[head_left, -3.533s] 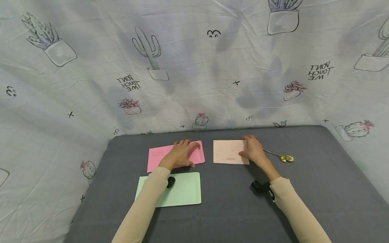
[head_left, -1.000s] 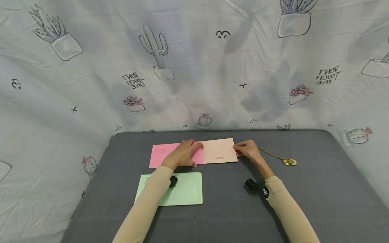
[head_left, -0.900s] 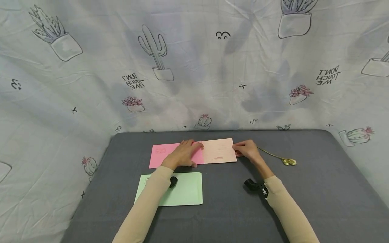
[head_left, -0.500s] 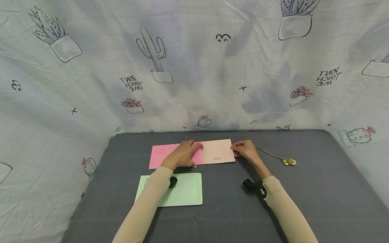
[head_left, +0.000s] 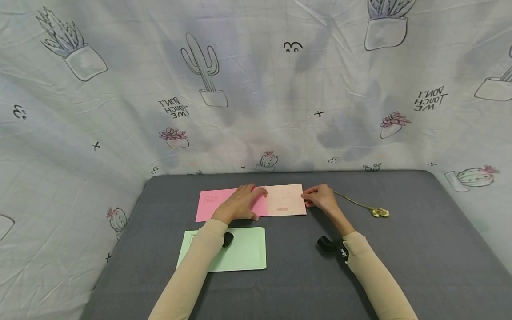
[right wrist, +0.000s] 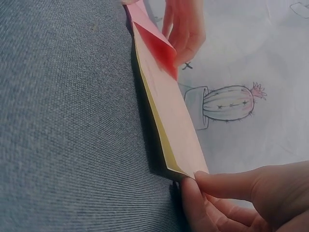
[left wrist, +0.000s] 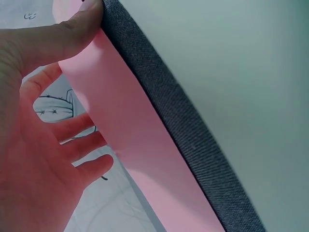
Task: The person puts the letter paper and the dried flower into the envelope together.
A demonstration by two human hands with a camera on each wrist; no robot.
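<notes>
On the dark grey table, a pink envelope (head_left: 208, 205) lies under my left hand (head_left: 239, 203). In the left wrist view the thumb is on one long edge and fingertips touch the other, so the hand grips the envelope across its width near the mouth. A peach folded card (head_left: 286, 201) has its left end inside that mouth, which gapes in the right wrist view; how far in is hidden. My right hand (head_left: 322, 198) pinches the card's right end between thumb and fingers. Yellowish inner paper (right wrist: 161, 140) shows along the card's edge.
A larger green envelope (head_left: 244, 258) lies nearer me, partly under the left forearm. Right of my right hand lies a gold-coloured artificial flower (head_left: 379, 213) on a thin stem. A cactus-print cloth (head_left: 256, 111) hangs behind the table (head_left: 292, 275).
The card lay apart from the pink envelope at first; now its left end is inside. Over the last second my right hand has slid it slightly further left. The left hand stays almost still.
</notes>
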